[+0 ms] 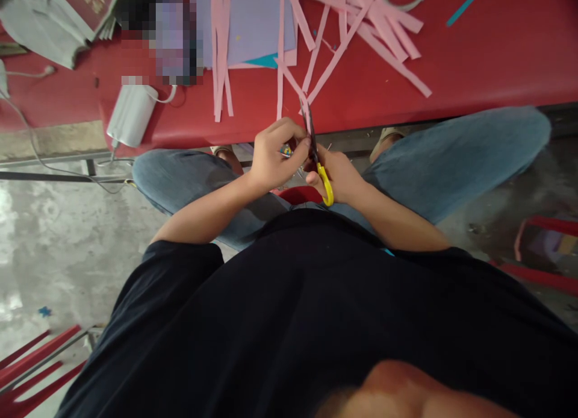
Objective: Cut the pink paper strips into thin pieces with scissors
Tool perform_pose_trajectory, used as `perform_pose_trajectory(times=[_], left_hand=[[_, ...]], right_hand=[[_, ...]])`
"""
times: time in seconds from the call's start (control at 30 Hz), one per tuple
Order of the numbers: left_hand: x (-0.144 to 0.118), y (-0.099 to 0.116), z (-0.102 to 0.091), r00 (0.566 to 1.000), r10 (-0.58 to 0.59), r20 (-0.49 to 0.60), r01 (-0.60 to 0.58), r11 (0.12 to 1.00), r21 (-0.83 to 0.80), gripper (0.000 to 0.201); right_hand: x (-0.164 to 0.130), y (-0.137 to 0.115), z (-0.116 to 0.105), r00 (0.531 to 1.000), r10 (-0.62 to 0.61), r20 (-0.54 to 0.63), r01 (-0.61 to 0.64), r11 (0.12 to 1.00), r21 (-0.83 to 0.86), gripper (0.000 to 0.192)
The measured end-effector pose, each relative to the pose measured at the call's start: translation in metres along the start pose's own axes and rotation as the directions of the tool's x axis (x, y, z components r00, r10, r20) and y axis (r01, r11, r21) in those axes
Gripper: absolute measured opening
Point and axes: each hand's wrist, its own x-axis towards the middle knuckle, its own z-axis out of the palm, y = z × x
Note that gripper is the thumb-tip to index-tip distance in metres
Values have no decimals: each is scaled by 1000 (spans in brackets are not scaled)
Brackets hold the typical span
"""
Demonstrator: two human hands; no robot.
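My right hand (339,174) grips yellow-handled scissors (326,186) just off the table's near edge, its fingers through the handles. The dark blades point away from me toward the tabletop. My left hand (277,153) pinches a pink paper strip (308,118), which lies along the blades; whether the blades cross it is hard to tell. Beyond the scissor tips, several pink strips (334,62) fan out over the red table. A small colourful patterned item (285,150) shows by my left palm, partly hidden by the fingers.
Lavender sheets (255,26) lie on the red table (171,126), with more pink strips (220,62) over them. A white power bank (132,114) with a cable sits at the left edge. A tape roll (409,2) and a blue strip (467,5) are at the far right.
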Motion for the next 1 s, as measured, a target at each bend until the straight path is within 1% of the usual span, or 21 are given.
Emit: perform_pose_trajectory(times=[0.2, 0.33, 0.43, 0.6, 0.73, 0.83, 1.0], left_hand=[[-3, -2, 4, 1000, -15, -11, 15, 1000, 2, 32], [-5, -9, 5, 999, 10, -33, -8, 998, 59, 44], [-5, -13, 6, 998, -44, -39, 46, 997, 58, 50], [-4, -11, 6, 997, -69, -25, 70, 997, 17, 50], [-5, -11, 7, 991, -136, 5, 136, 991, 11, 47], [-6, -13, 8, 991, -135, 10, 135, 991, -17, 46], [-8, -12, 12, 985, -171, 1, 171, 984, -55, 45]], right_hand=[[0, -1, 1, 1000, 17, -26, -18, 1000, -16, 89], [-1, 0, 3, 1000, 9, -21, -10, 1000, -29, 92], [-1, 1, 2, 1000, 19, -10, -19, 999, -26, 91], [-1, 2, 4, 999, 43, -31, -45, 997, -69, 91], [-2, 1, 5, 998, 44, -40, -46, 997, -67, 88], [-3, -2, 4, 999, 42, -20, -43, 998, -43, 84], [-4, -7, 5, 996, 77, -33, -78, 997, -20, 90]])
